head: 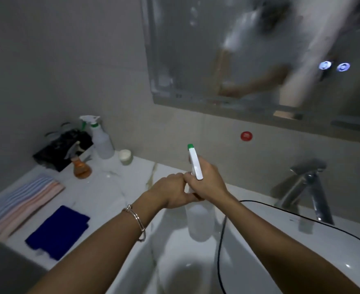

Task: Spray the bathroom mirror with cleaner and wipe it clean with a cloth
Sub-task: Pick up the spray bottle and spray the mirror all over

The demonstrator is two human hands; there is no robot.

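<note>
The spray bottle [199, 219], translucent white with a white trigger head and a green nozzle tip, is held upright in the air over the sink basin [302, 262], near the middle of the scene, with its nozzle pointing toward the far wall. The right hand [206, 183] has a closed grip round the trigger head and the top of the bottle. The left hand [172, 192] meets it from the left, its fingers curled in a tight grip on the bottle's neck, touching the right hand. A silver bracelet [135, 217] sits on the left wrist.

The mirror [196, 49] hangs on the far wall above, its glass hazy and streaked, with two lit round buttons [325, 65] at its right. A red round button [246, 136] is on the wall below it.

On the white marble desk [115, 187] to the left lies a dark blue cloth [58, 232], near, and a folded striped cloth [20, 202] just beside it, further left. At the far left corner stand a second spray bottle [102, 141], a black tissue box [62, 151], an amber bottle [81, 166] and a small pale jar [125, 157].

A chrome faucet [306, 187] stands to the right of the basin, and a black cable [302, 215] runs across the basin's rim.
</note>
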